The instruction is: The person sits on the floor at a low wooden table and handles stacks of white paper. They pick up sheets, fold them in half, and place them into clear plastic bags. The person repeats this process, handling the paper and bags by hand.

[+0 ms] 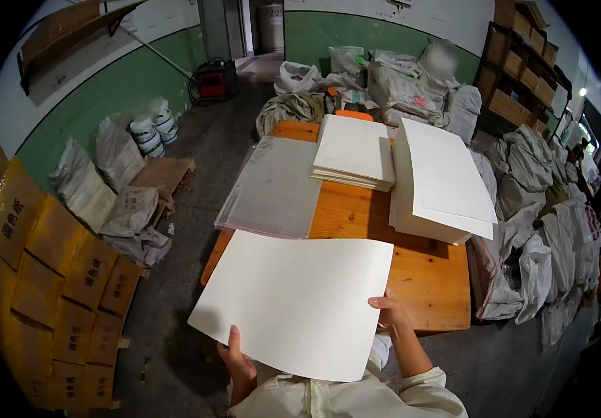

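A large white sheet of paper (293,299) is held in front of me, over the near edge of the wooden table (356,216). My left hand (236,359) grips its lower left edge, thumb on top and fingers hidden beneath. My right hand (388,310) pinches its right edge, thumb on the upper face. Beyond the sheet lie clear plastic sleeves (272,184) on the table's left. A shorter stack of white paper (355,150) sits at the far middle. To its right stands a taller stack of white sheets (447,177), its top sheets slightly askew.
Taped cardboard boxes (81,272) are piled at the left. White sacks (123,150) and buckets (148,138) stand by the green wall. More sacks (412,80) lie behind the table, and others (523,265) crowd its right side. A red-and-black machine (215,80) sits near the doorway.
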The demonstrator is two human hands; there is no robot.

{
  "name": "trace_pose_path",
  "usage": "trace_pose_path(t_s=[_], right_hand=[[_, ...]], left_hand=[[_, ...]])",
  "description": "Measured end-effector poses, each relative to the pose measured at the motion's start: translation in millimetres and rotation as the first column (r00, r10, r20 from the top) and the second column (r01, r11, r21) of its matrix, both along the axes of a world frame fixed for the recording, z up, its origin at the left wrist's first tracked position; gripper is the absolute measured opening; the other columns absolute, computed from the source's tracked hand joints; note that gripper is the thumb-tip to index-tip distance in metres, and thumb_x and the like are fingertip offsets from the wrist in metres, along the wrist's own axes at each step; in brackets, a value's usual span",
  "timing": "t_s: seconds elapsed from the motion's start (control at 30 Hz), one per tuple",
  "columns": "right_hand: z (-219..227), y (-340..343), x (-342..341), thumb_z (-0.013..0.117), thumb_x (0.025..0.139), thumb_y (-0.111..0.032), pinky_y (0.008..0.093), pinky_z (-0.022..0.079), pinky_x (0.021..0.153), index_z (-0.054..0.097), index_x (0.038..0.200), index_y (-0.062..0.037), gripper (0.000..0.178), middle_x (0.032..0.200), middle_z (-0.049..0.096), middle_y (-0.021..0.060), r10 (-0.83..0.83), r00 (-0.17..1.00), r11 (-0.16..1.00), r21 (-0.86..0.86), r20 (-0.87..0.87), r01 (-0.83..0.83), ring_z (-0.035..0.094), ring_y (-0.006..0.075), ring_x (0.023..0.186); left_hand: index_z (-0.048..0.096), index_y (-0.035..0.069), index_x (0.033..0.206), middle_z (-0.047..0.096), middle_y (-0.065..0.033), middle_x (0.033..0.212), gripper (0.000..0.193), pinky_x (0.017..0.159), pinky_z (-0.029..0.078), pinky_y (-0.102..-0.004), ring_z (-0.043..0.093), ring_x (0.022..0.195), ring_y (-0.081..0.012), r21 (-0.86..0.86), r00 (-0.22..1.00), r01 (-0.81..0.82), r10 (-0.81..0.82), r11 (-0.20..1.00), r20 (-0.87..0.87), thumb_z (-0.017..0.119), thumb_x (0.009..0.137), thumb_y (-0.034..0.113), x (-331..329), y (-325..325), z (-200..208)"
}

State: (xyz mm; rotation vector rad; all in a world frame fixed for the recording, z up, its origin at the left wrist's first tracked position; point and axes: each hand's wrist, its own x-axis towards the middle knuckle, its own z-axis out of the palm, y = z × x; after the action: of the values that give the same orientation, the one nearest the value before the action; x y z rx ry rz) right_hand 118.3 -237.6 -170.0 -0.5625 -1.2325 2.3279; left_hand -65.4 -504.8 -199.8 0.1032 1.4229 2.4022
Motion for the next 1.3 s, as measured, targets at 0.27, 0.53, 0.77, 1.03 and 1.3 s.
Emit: trace_pose_path(t_s=[0.27,0.53,0.77,1.03,1.3], right_hand=[[-50.6,23.5,14.8,0.071,0.075,-0.026,0.0399,0.046,0.095,0.041,0.133,0.0038,0.072,0.122,0.056,0.0182,-0.043,0.984,0.981,-0.179,0.172,0.075,0.055,0.0290,0.111],[-32.7,52.2,2.0,0.070,0.075,-0.029,0.0379,0.047,0.092,0.050,0.126,0.0039,0.064,0.114,0.061,0.0168,-0.014,0.969,0.975,-0.213,0.246,0.068,0.058,0.0271,0.105],[-32.5,51.6,4.0,0.070,0.075,-0.025,0.0377,0.049,0.089,0.054,0.121,0.0042,0.057,0.110,0.062,0.0176,-0.072,0.961,0.957,-0.253,0.266,0.141,0.060,0.0281,0.101],[-41.6,29.7,24.5,0.069,0.074,-0.017,0.0389,0.050,0.091,0.045,0.129,0.0049,0.064,0.118,0.057,0.0189,-0.175,0.947,0.925,-0.285,0.269,0.252,0.057,0.0286,0.106],[-21.2,28.0,18.2,0.071,0.073,-0.019,0.0370,0.050,0.089,0.045,0.128,0.0051,0.066,0.117,0.058,0.0177,-0.147,0.930,0.936,-0.256,0.338,0.241,0.058,0.0280,0.104]], left_hand=[[0.029,0.003,0.142,0.045,-0.0128,0.131,0.066,0.095,0.043,-0.0378,0.048,0.119,-0.0243,0.025,0.982,0.055,-0.059,0.998,0.177,0.064,0.087,0.014,18.2,17.7,-8.5],[0.027,0.004,0.144,0.042,-0.0122,0.139,0.063,0.102,0.040,-0.0428,0.045,0.126,-0.0267,-0.011,0.989,0.076,-0.074,0.997,0.128,0.060,0.094,0.019,22.1,34.7,-14.4],[0.020,0.006,0.145,0.039,-0.0119,0.138,0.072,0.100,0.041,-0.0402,0.045,0.123,-0.0246,0.000,0.971,0.050,-0.049,0.999,0.232,0.064,0.089,0.014,18.4,40.2,-15.8],[0.024,0.006,0.142,0.043,-0.0139,0.132,0.063,0.089,0.051,-0.0416,0.052,0.117,-0.0269,-0.067,0.941,0.268,-0.245,0.961,0.235,0.059,0.092,0.023,20.9,2.2,-26.3],[0.064,0.001,0.095,0.068,-0.0160,0.076,0.077,0.063,0.056,-0.0379,0.068,0.067,-0.0260,-0.623,0.810,0.583,-0.423,0.521,0.405,0.027,0.093,0.068,-152.8,-80.7,-11.9]])
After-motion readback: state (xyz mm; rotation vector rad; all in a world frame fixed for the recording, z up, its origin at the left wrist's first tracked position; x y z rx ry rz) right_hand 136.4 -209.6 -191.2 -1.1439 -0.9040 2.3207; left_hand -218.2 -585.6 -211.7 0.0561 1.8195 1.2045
